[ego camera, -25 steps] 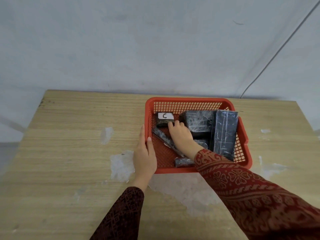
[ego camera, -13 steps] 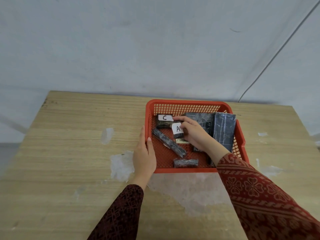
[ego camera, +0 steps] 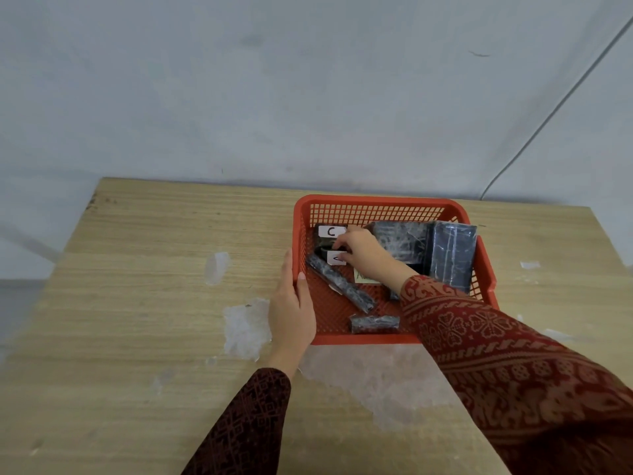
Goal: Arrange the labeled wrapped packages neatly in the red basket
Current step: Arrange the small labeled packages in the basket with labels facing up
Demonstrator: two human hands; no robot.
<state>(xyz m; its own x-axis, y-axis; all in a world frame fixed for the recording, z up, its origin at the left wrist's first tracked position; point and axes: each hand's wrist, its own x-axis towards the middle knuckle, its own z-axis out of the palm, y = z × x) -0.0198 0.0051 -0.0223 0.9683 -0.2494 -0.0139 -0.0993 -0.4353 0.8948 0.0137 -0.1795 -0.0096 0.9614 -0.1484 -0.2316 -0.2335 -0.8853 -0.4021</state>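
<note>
Head view. The red basket (ego camera: 376,209) stands on the wooden table (ego camera: 154,303), directly ahead of both hands. The left hand (ego camera: 291,310) lies flat against the basket's left wall, fingers together and extended, thumb tip over the rim.

The right hand (ego camera: 363,252) reaches inside the basket, fingers curled around a small black wrapped package (ego camera: 325,252) with a white label (ego camera: 337,258); the fingers cover part of the label, so its letter cannot be read. Just beyond that hand lies the package labeled C (ego camera: 330,232), partly hidden by the fingertips.

Between the two hands, a long wrapped roll (ego camera: 340,284) lies diagonally on the basket floor. Nearer than it, a short wrapped roll (ego camera: 375,323) lies along the near wall. Right of the right hand, a large flat package (ego camera: 402,241) and a tall package (ego camera: 452,255) leaning on the right wall show no visible labels. A pale paper note (ego camera: 361,276) sits under the right wrist, its writing illegible. The right sleeve (ego camera: 496,354) hides the near right corner of the basket.
</note>
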